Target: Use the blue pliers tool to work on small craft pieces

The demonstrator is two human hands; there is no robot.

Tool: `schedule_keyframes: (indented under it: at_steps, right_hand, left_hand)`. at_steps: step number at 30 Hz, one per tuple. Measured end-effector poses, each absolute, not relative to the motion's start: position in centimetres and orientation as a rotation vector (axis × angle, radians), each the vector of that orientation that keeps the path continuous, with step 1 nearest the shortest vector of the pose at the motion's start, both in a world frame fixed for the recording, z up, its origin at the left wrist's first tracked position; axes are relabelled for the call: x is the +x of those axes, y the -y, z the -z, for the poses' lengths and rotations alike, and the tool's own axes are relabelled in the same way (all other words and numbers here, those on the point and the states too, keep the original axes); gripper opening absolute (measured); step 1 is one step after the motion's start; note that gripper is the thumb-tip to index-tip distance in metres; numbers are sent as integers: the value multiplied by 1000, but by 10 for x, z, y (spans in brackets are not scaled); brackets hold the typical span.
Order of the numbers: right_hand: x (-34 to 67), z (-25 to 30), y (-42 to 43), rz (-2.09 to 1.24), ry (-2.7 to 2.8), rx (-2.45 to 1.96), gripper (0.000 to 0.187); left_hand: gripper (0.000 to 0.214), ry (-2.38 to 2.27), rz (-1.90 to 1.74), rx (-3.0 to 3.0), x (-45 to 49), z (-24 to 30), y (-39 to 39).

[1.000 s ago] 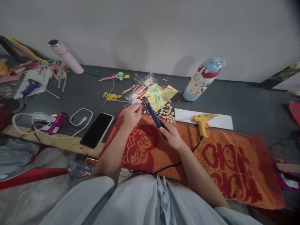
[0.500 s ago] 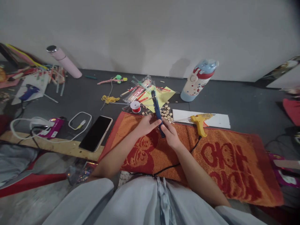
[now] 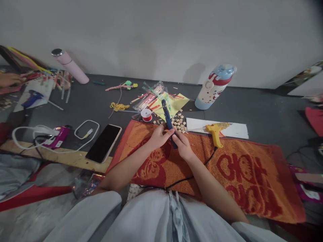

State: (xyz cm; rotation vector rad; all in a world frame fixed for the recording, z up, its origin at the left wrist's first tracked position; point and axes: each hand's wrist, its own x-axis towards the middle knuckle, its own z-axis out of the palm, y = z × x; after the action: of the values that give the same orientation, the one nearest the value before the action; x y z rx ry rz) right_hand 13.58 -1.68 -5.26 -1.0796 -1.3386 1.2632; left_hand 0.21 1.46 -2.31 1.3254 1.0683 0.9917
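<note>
Both hands hold a long, narrow dark blue object (image 3: 167, 116) above the orange towel. It is tilted, its far end pointing away from me, and its kind cannot be made out. My left hand (image 3: 161, 135) grips its near part from the left, thumb on top. From the right, my right hand (image 3: 183, 144) closes on the same part. Just beyond lie small wooden pieces (image 3: 179, 123) in a loose heap and a yellow paper sheet (image 3: 180, 102). A spool of red thread (image 3: 146, 115) stands to the left.
The orange towel (image 3: 242, 164) covers the table's front. A yellow glue gun (image 3: 216, 131) rests by a white board (image 3: 239, 130), its cord crossing the towel. Around are a phone (image 3: 103, 144), a bottle (image 3: 213, 88) and a pink flask (image 3: 70, 66). Another person's hand (image 3: 10, 80) shows far left.
The dark blue object has tipped slightly, its far end a little lower and further left. Both my hands keep their hold. Another person's hand has come into view at the far left.
</note>
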Motion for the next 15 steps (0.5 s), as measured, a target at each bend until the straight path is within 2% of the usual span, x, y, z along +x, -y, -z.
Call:
schedule_keyframes:
  at_steps: [15]
  right_hand:
    - [138,51,15,-1189,1359,-1161,62]
  left_hand:
    - [46,-1114,-1009,1321,1,23,-16]
